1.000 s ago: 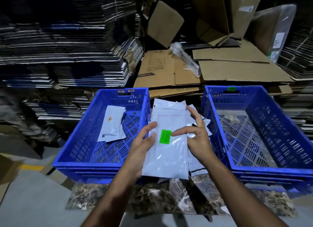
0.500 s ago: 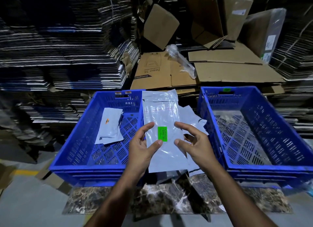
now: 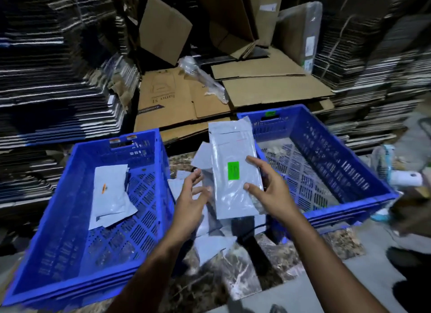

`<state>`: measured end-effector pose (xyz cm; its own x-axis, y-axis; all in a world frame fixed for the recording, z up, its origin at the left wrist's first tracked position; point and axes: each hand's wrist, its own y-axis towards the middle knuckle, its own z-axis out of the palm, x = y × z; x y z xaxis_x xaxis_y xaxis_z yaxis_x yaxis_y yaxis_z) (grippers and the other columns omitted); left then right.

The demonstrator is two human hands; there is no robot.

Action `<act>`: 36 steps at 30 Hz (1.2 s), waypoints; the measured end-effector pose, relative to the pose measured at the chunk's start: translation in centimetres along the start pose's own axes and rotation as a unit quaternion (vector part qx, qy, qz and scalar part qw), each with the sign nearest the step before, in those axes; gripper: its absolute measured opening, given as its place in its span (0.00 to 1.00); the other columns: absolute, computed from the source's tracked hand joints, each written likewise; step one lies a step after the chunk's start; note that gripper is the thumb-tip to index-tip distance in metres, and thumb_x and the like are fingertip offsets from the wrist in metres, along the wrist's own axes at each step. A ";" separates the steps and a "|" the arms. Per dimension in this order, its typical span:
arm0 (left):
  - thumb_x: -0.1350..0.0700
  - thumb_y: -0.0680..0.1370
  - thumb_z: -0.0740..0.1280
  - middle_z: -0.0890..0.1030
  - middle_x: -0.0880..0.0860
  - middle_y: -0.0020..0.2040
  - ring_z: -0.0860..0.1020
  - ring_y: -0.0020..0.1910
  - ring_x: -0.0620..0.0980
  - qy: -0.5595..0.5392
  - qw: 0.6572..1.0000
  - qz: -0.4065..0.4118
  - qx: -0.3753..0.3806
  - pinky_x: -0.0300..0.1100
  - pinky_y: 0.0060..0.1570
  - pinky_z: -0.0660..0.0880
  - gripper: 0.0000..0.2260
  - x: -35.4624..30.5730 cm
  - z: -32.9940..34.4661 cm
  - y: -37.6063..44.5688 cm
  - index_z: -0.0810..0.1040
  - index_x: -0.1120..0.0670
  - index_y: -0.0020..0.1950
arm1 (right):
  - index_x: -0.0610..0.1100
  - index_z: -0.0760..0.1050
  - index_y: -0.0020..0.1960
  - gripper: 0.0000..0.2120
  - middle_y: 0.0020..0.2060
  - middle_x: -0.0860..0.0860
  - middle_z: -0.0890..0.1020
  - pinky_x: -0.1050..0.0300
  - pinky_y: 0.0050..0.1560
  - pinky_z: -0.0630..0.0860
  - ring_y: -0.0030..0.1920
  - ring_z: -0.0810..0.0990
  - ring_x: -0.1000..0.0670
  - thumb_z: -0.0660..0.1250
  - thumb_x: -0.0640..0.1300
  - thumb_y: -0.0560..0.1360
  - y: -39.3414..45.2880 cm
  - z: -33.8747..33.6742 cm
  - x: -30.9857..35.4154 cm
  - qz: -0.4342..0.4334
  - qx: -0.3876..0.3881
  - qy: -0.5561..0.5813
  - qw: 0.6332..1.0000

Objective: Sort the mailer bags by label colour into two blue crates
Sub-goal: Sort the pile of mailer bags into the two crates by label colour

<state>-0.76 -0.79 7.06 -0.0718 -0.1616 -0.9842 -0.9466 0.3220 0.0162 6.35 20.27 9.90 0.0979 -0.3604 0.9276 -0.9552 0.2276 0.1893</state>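
Right hand [image 3: 268, 191] grip pinching green-label mailer [image 3: 233, 172] upright; left hand [image 3: 191, 196] open, fingers loose.

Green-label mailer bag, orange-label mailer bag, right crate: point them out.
Green-label mailer bag [image 3: 234, 191]: head view, plastic below its label.
Orange-label mailer bag [image 3: 109, 191]: head view, bag's middle.
Right crate [image 3: 363, 170]: head view, right wall.
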 end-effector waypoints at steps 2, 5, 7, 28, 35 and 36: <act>0.52 0.80 0.67 0.71 0.40 0.69 0.73 0.64 0.43 0.035 0.999 0.006 0.013 0.45 0.56 0.77 0.23 0.1 2.1 1.9 0.65 0.42 0.73 | 0.52 0.69 0.72 0.28 0.68 0.65 0.72 0.53 0.72 0.65 0.71 0.67 0.64 0.71 0.36 0.76 2.0 -2.9 -1.2 0.006 -0.034 -0.012 0.999; 0.53 0.80 0.67 0.68 0.45 0.71 0.69 0.68 0.44 0.102 0.993 0.039 0.034 0.44 0.61 0.72 0.25 -0.2 6.2 5.3 0.63 0.44 0.74 | 0.48 0.69 0.72 0.27 0.66 0.61 0.72 0.56 0.69 0.66 0.69 0.69 0.58 0.71 0.36 0.76 5.7 -7.6 -3.7 0.023 -0.071 -0.062 0.995; 0.51 0.79 0.67 0.67 0.48 0.73 0.68 0.69 0.47 0.184 0.979 0.076 0.047 0.46 0.66 0.68 0.26 0.0 9.3 7.9 0.62 0.47 0.75 | 0.47 0.69 0.72 0.27 0.67 0.58 0.73 0.56 0.67 0.67 0.68 0.70 0.54 0.72 0.37 0.75 8.5 -10.7 -6.0 0.041 -0.093 -0.100 0.990; 0.47 0.79 0.54 0.60 0.55 0.79 0.60 0.77 0.54 0.446 0.885 0.130 0.019 0.50 0.73 0.63 0.28 2.9 20.2 14.9 0.61 0.58 0.78 | 0.38 0.68 0.72 0.28 0.69 0.43 0.73 0.61 0.58 0.70 0.67 0.74 0.43 0.71 0.36 0.74 22.0 -10.8 -25.9 0.171 0.166 -0.251 0.938; 0.39 0.80 0.50 0.58 0.49 0.79 0.56 0.78 0.48 0.425 0.899 0.093 0.046 0.48 0.75 0.59 0.30 2.9 18.8 13.0 0.57 0.51 0.79 | 0.40 0.76 0.66 0.19 0.60 0.44 0.81 0.55 0.60 0.75 0.58 0.81 0.45 0.70 0.36 0.75 20.2 -10.9 -20.6 0.129 0.058 -0.178 0.974; 0.40 0.81 0.53 0.60 0.49 0.79 0.57 0.77 0.48 0.414 0.903 0.100 0.052 0.47 0.75 0.59 0.29 3.3 17.9 12.2 0.58 0.51 0.79 | 0.40 0.77 0.64 0.18 0.58 0.44 0.82 0.54 0.61 0.75 0.56 0.82 0.46 0.70 0.35 0.75 19.7 -10.8 -19.2 0.112 0.038 -0.171 0.978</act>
<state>-6.96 19.31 0.90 -0.4900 -0.7190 -0.4929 -0.8567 0.5016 0.1200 -11.32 41.48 -0.68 -0.2033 -0.5934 0.7788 -0.9613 0.2720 -0.0437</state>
